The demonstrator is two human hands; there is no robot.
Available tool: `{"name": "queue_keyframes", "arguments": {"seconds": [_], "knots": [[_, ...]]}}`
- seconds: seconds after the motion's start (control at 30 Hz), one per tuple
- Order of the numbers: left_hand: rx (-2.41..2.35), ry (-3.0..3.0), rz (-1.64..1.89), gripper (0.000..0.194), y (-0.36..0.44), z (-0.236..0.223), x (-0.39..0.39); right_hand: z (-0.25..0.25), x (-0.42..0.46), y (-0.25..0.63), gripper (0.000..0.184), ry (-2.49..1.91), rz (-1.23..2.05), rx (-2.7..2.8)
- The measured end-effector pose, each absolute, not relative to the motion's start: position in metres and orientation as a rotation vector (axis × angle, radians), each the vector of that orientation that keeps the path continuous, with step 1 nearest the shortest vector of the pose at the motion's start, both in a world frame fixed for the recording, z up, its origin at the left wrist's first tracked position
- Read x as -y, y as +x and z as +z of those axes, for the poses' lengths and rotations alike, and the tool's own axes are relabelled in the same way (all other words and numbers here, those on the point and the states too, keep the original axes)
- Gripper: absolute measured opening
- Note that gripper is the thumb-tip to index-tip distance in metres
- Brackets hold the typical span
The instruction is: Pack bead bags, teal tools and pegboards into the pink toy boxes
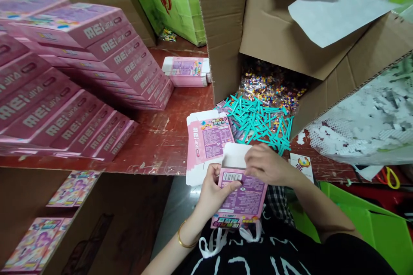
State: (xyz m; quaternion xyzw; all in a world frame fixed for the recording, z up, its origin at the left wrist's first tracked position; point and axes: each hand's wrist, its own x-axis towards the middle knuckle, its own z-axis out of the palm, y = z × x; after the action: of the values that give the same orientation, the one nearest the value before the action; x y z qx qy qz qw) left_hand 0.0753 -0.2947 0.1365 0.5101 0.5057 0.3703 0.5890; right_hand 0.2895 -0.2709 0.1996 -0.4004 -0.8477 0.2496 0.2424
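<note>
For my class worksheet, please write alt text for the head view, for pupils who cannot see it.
A person's left hand grips a pink and purple carton, the right hand at its white end flap. Beyond, on a red table, are stacked pink boxes, teal sticks and an open cardboard box holding small colourful pieces.

- The box (247,200) is pink and purple, with tiny words and a stripy barcode (231,176).
- Its white flap (235,154) sticks out at the far end.
- It is near, a bit right of the middle, wordy side up.
</note>
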Motion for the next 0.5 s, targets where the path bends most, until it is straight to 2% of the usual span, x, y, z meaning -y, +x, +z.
{"name": "queue_keyframes", "arguments": {"seconds": [0.07, 0.1, 0.17, 0.2, 0.27, 0.3, 0.4, 0.5], "knots": [[-1.21, 1.153, 0.84, 0.047, 0.072, 0.13, 0.298, 0.193, 0.276, 0.298, 0.039, -1.104, 0.697, 2.356], [-1.226, 1.118, 0.841, 0.046, 0.071, 0.126, 0.299, 0.188, 0.279, 0.302, 0.037, -1.149, 0.686, 2.288], [-1.231, 1.028, 0.885, 0.047, 0.067, 0.119, 0.302, 0.173, 0.289, 0.307, 0.02, -1.263, 0.659, 2.001], [-1.222, 0.998, 0.921, 0.051, 0.066, 0.117, 0.304, 0.164, 0.295, 0.307, 0.02, -1.297, 0.689, 1.837], [-1.203, 1.027, 0.974, 0.057, 0.064, 0.113, 0.304, 0.142, 0.309, 0.299, 0.043, -1.314, 0.868, 1.565], [-1.203, 1.077, 0.974, 0.055, 0.064, 0.111, 0.304, 0.131, 0.316, 0.293, 0.045, -1.309, 0.985, 1.467], [-1.179, 1.258, 0.922, 0.03, 0.064, 0.108, 0.301, 0.106, 0.333, 0.271, 0.023, -1.314, 1.118, 1.325], [-1.104, 1.293, 1.083, 0.021, 0.066, 0.107, 0.3, 0.098, 0.341, 0.253, 0.018, -1.254, 0.887, 1.287]]}}
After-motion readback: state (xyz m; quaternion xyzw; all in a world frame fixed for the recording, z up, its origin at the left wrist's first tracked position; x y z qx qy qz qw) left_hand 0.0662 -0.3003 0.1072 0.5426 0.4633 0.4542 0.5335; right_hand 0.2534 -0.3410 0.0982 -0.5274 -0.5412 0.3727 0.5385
